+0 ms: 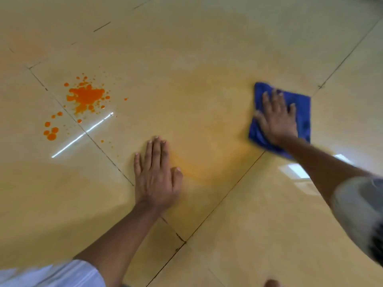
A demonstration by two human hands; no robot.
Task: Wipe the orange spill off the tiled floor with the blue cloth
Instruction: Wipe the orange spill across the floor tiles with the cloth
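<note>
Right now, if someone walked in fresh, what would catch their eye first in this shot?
The bright orange spill on the tiled floor at the left, splattered across a grout line. Next, the blue cloth at the right, pressed flat under the right hand. Between them a faint orange smear tints the tile beside the left hand, which rests flat.

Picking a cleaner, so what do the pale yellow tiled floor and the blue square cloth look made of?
Pale yellow tiled floor: likely glazed ceramic or polished stone; it mirrors lights sharply. Blue square cloth: soft, matte, probably microfibre, though the weave is blurred.
</note>
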